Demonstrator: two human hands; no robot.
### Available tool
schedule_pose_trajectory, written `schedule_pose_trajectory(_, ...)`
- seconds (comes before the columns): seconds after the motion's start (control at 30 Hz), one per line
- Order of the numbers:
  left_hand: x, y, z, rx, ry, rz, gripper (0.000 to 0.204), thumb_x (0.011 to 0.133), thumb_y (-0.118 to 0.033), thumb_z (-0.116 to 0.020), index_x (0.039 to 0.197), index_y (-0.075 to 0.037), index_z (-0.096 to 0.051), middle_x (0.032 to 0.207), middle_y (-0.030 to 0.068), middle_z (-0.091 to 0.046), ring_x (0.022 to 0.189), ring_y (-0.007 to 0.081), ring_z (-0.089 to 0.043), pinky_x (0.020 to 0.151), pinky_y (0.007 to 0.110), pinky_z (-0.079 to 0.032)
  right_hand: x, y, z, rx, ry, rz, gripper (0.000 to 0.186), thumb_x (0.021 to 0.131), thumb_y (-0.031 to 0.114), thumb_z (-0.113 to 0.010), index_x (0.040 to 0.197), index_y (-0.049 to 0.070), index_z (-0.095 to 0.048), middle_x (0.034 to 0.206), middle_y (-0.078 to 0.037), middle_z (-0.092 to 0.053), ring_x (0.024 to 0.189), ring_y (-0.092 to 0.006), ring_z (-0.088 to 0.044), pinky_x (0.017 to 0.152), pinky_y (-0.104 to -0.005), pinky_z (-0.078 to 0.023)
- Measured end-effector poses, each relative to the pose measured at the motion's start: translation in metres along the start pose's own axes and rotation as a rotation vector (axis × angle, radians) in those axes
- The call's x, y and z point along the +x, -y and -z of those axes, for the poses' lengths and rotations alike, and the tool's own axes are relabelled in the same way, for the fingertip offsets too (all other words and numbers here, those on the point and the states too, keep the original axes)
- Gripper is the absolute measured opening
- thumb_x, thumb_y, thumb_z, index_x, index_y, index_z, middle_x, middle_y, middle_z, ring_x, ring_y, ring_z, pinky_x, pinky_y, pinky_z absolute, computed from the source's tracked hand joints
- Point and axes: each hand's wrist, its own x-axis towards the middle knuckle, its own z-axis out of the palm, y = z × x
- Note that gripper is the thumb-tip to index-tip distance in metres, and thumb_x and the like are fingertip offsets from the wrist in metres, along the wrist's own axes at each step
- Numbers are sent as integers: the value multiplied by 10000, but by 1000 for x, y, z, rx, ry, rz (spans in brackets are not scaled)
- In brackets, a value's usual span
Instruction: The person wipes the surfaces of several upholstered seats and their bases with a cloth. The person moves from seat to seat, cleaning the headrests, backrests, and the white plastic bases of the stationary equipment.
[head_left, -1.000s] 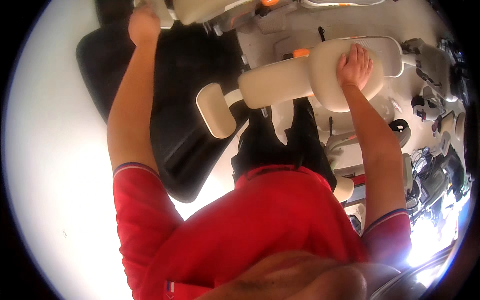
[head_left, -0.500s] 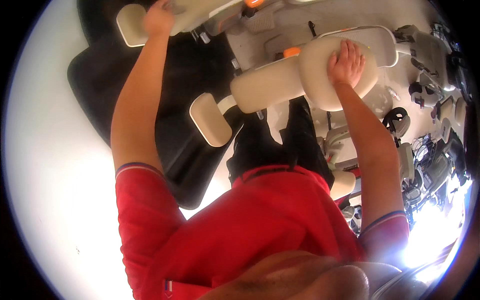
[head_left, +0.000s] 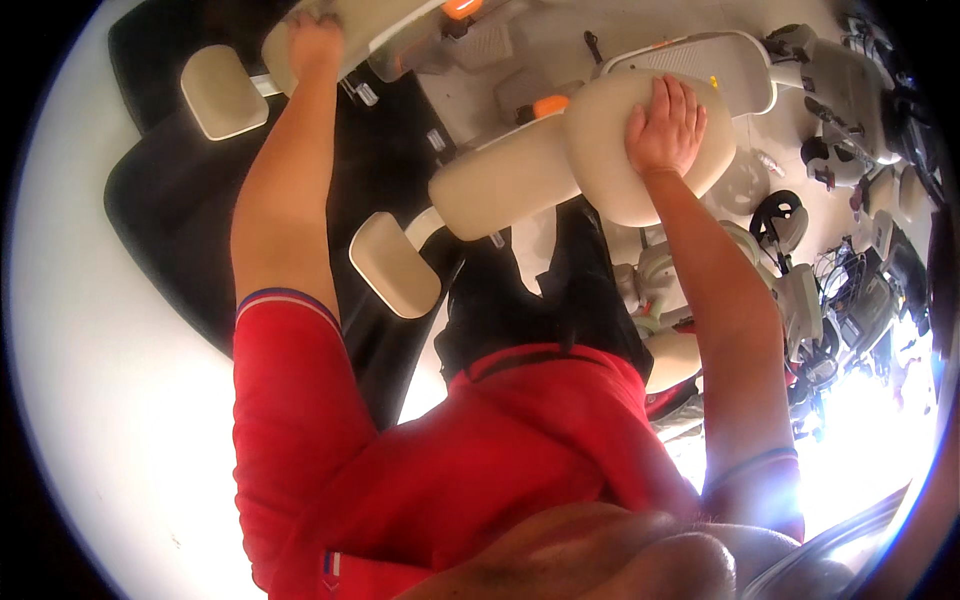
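Observation:
My right hand (head_left: 667, 127) lies palm down, fingers stretched out, on a large rounded beige seat cushion (head_left: 600, 150). Joined to that cushion are a long beige backrest (head_left: 505, 180) and a small beige headrest (head_left: 395, 265). My left hand (head_left: 316, 47) rests on the long beige backrest (head_left: 375, 22) of a second seat at the upper left, its fingers pointing away from me. That seat's small headrest (head_left: 225, 92) sticks out beside my left wrist. My left fingers look somewhat bent, and neither hand seems to hold anything loose.
Dark mats or panels (head_left: 190, 210) lie beneath the left seat. Orange parts (head_left: 549, 106) show beside the seats. A white-rimmed grey panel (head_left: 690, 70) sits behind the right cushion. Several grey machines with black parts (head_left: 850, 90) crowd the right side. A pale wall (head_left: 90, 350) runs along the left.
The seats have shifted left and slightly down in view. My left hand has passed from beside the headrest onto the backrest. My right hand stays on the cushion.

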Motion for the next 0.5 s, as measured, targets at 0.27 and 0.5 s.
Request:
schedule_pose_trajectory(0.27,-1,16,2,382,-135,-335,532,865,-307,-455,1305,-9,-447,1368,163,-431,1263,290,-409,1046,364,-333,0,-4,-3,36,6,-22,516,809,343,-489,1289,158,-443,1357,-13,-418,1317,-228,-299,1100,-467,-177)
schedule_pose_trajectory(0.5,47,-35,-58,319,-55,-157,379,811,-285,-556,1095,-42,-614,1027,156,-652,966,311,-625,806,400,-508,-2,0,-2,18,10,18,537,812,346,-487,1308,149,-431,1366,-25,-416,1325,-236,-292,1104,-467,-164)
